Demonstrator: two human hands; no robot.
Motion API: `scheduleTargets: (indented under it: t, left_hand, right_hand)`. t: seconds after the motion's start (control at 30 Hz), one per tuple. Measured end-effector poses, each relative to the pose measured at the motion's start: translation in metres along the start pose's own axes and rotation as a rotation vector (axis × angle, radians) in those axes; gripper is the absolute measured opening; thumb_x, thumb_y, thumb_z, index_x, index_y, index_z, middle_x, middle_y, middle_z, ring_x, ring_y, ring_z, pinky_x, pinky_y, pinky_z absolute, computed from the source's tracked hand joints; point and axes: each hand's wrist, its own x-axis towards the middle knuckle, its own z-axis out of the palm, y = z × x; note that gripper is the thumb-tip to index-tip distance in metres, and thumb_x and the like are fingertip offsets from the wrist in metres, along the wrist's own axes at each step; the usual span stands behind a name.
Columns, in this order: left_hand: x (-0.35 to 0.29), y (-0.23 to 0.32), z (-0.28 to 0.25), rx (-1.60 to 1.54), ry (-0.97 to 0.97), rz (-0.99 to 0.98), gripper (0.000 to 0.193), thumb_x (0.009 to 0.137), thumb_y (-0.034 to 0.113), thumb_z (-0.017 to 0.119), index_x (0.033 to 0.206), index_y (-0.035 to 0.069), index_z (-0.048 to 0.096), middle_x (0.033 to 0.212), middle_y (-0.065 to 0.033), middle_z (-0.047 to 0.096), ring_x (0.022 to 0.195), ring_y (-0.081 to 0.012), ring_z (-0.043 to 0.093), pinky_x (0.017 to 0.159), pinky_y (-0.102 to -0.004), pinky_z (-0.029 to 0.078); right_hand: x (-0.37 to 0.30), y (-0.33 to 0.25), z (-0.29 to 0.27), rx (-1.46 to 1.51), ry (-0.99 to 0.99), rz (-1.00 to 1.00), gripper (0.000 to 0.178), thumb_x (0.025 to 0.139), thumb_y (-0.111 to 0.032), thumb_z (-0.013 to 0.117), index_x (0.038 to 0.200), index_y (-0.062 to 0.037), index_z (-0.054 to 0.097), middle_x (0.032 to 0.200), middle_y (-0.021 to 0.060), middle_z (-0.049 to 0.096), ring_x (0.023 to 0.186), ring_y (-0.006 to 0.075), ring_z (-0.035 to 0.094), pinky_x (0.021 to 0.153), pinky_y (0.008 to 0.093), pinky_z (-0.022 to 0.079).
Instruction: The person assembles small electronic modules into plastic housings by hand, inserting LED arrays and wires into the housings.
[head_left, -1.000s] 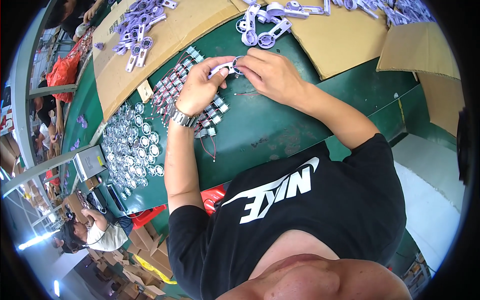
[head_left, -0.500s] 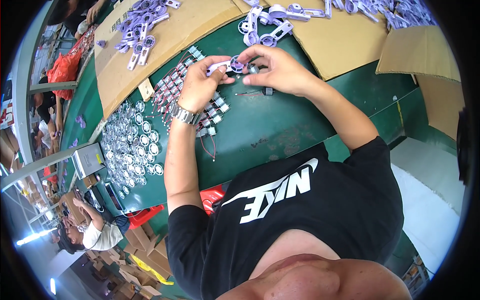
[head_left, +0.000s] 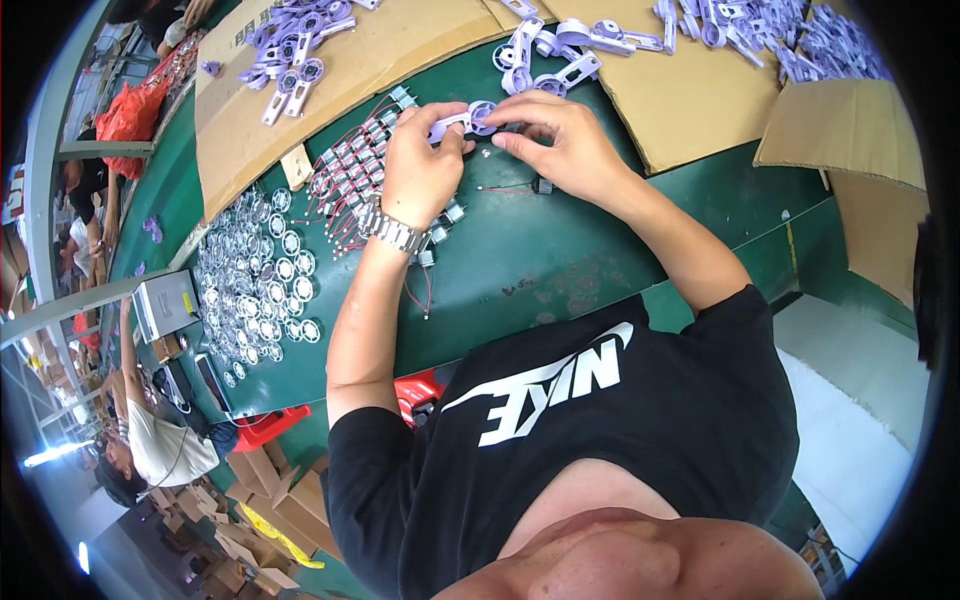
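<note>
Lilac plastic fan housing [head_left: 462, 121] lies level above the green tabletop [head_left: 560, 260], long axis left-right, ring end rightward; your left hand [head_left: 420, 170] and right hand [head_left: 560, 140] pinch it with closed fingers.

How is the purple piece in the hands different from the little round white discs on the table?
The purple piece is long with a ring at one end; the white discs are plain rounds. The purple piece is held up by the left hand and right hand; the white discs lie flat on the green table.
</note>
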Motion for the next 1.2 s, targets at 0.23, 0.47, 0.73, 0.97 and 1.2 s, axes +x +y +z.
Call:
scheduleTargets:
  t: [0.23, 0.47, 0.73, 0.97, 1.2]
  left_hand:
    - [-0.006, 0.0, 0.01, 0.02, 0.058, 0.067, 0.019, 0.093, -0.004, 0.062, 0.111, -0.003, 0.07, 0.1, -0.0162, 0.061, 0.082, -0.0258, 0.073, 0.072, -0.0328, 0.062]
    - [-0.006, -0.014, 0.023, 0.068, 0.13, 0.117, 0.017, 0.09, 0.005, 0.069, 0.104, -0.001, 0.072, 0.087, -0.0168, 0.069, 0.074, -0.0275, 0.071, 0.069, -0.0376, 0.055]
    - [-0.004, -0.004, 0.017, -0.156, 0.181, 0.009, 0.013, 0.094, 0.008, 0.07, 0.1, -0.003, 0.072, 0.08, -0.0128, 0.075, 0.074, -0.0171, 0.076, 0.064, -0.0288, 0.057]
    - [-0.001, -0.005, 0.0, -0.374, 0.013, -0.104, 0.016, 0.097, 0.004, 0.065, 0.108, -0.008, 0.067, 0.097, -0.0142, 0.073, 0.079, -0.0177, 0.075, 0.069, -0.0264, 0.062]
    - [-0.003, 0.006, -0.005, -0.403, -0.045, -0.125, 0.014, 0.096, 0.003, 0.066, 0.106, -0.007, 0.068, 0.094, -0.0127, 0.074, 0.077, -0.0151, 0.073, 0.07, -0.026, 0.061]
  right_hand:
    - [-0.002, 0.003, 0.004, -0.189, 0.092, 0.019, 0.027, 0.086, 0.001, 0.075, 0.113, -0.0034, 0.073, 0.115, 0.011, 0.066, 0.09, 0.0212, 0.069, 0.075, 0.0318, 0.058]
    - [-0.001, -0.003, 0.006, -0.487, 0.168, -0.39, 0.026, 0.08, 0.005, 0.072, 0.106, -0.0023, 0.071, 0.102, 0.0126, 0.064, 0.093, 0.0332, 0.064, 0.079, 0.0403, 0.053]
    - [0.001, 0.004, 0.01, -0.327, 0.205, -0.365, 0.028, 0.082, 0.005, 0.073, 0.109, -0.0007, 0.071, 0.111, 0.0134, 0.069, 0.091, 0.0302, 0.068, 0.081, 0.0372, 0.055]
    - [0.006, 0.006, 0.002, -0.462, 0.196, -0.435, 0.026, 0.081, 0.002, 0.076, 0.106, -0.0028, 0.074, 0.111, 0.0078, 0.065, 0.097, 0.0225, 0.064, 0.077, 0.0311, 0.053]
    - [0.008, 0.014, -0.003, 0.418, -0.07, 0.064, 0.047, 0.094, -0.009, 0.073, 0.139, -0.0057, 0.058, 0.116, 0.0072, 0.06, 0.093, 0.0155, 0.064, 0.076, 0.0288, 0.058]
